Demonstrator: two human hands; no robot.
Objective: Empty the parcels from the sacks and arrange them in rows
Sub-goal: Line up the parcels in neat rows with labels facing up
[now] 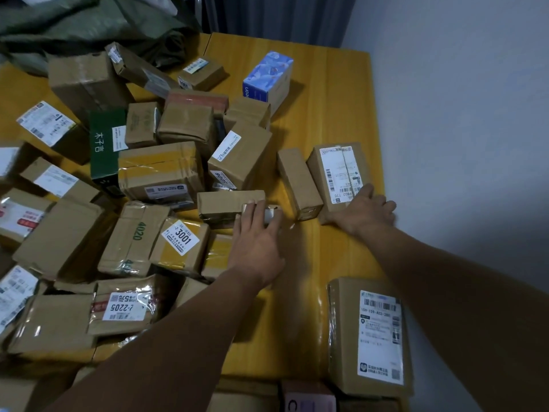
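Several brown cardboard parcels lie jumbled over the left and middle of the yellow table (pixel 326 93). My left hand (pixel 257 239) rests on the near end of a long narrow brown parcel (pixel 225 203), fingers closed over its taped end. My right hand (pixel 364 211) lies flat, fingers spread, on the near edge of a labelled brown parcel (pixel 338 173) by the table's right edge. A plain narrow parcel (pixel 298 182) lies just left of that one. A crumpled green sack (pixel 98 22) sits at the back left.
A blue patterned box (pixel 267 75) stands at the back centre. A large labelled parcel (pixel 371 334) lies near the front right edge. A dark green box (pixel 104 144) sits in the pile. A white wall runs along the right; a grey curtain hangs behind.
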